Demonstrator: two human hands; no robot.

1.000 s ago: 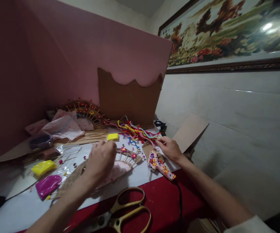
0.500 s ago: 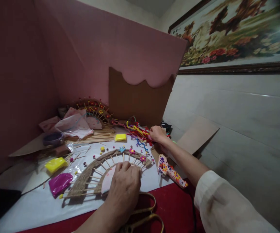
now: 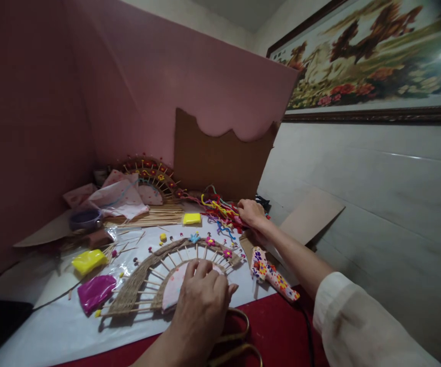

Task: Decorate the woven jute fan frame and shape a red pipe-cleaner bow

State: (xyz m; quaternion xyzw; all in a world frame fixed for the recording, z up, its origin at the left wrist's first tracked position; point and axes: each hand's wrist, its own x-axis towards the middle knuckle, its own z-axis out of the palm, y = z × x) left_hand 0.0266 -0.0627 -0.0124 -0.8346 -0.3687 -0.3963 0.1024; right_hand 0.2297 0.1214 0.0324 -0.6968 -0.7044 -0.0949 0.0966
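My left hand point(image 3: 204, 298) rests over the lower middle of a fan-shaped craft piece point(image 3: 132, 288) of twine-wrapped arcs and thin wooden sticks. Its fingers are loosely bent and the thumb stands apart, with nothing visible held. Small clay flowers, one blue point(image 3: 195, 238) and two pink point(image 3: 227, 253), sit on the fan's outer arc. Farther back, my right hand point(image 3: 251, 211) reaches into a pile of colourful fuzzy craft stems point(image 3: 220, 208). Its fingers are curled downward, and the tips are hidden. Beneath my left wrist, gold scissor handles point(image 3: 248, 326) show. A flower-patterned glue gun point(image 3: 271, 275) lies right of the fan.
Yellow point(image 3: 89, 261) and magenta point(image 3: 96, 293) clay packs lie at left, beside a tape roll point(image 3: 85, 219). Behind are a bundle of sticks point(image 3: 147, 216), a yellow block point(image 3: 191, 218), a second decorated fan point(image 3: 153, 176) and upright cardboard point(image 3: 224, 158). A cardboard sheet point(image 3: 312, 214) leans right.
My left thumb has come out to the side while that hand stays over the fan. My right hand remains at the pile of stems, its fingers slightly shifted. The view has moved a little.
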